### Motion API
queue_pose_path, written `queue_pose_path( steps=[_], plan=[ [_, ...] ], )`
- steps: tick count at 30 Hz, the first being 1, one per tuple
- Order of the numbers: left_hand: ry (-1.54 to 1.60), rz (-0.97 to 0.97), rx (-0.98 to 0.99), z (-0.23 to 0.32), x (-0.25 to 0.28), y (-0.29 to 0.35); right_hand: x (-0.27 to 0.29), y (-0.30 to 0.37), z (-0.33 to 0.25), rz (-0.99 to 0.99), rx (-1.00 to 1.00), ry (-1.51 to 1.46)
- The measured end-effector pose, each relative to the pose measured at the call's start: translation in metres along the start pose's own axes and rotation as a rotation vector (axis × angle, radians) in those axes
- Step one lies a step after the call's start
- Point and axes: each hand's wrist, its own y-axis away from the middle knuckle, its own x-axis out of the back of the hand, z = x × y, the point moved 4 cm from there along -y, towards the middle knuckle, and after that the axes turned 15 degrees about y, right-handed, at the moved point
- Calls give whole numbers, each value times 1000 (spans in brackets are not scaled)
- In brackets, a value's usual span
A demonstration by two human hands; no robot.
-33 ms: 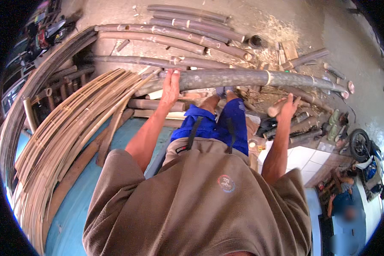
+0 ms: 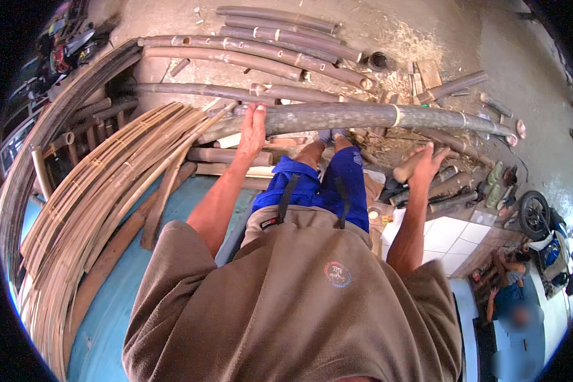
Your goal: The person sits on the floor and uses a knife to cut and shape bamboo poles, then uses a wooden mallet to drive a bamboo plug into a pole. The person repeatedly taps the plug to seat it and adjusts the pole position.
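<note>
My left hand lies over a thick grey-brown bamboo pole, its fingers across the top near the left part. The pole runs crosswise in front of me, with a pale ring around one joint and its far end at the right. Below the pole's right half, my right hand is closed around a short, rounded light-brown wooden piece, which looks like a handle. Its far part is hidden, so its exact kind does not show.
Split bamboo strips lie bundled at the left over a light-blue surface. Cut bamboo poles spread across the floor ahead, near shavings. At the right are a motorcycle wheel and another person.
The wooden piece in my right hand has dipped slightly down and to the left. My left hand stays at the same spot on the bamboo pole.
</note>
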Motion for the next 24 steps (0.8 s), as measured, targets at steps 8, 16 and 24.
queue_pose_path(
  steps=[8,16,24],
  plan=[
    [-109,30,40,11,-11,3,-89,131,-36,-530,244,554],
    [-136,54,-66,36,-21,19,-154,156,-31,-600,509,817],
    [-102,60,-3,37,-23,23,-156,163,-45,-608,534,800]
  ],
)
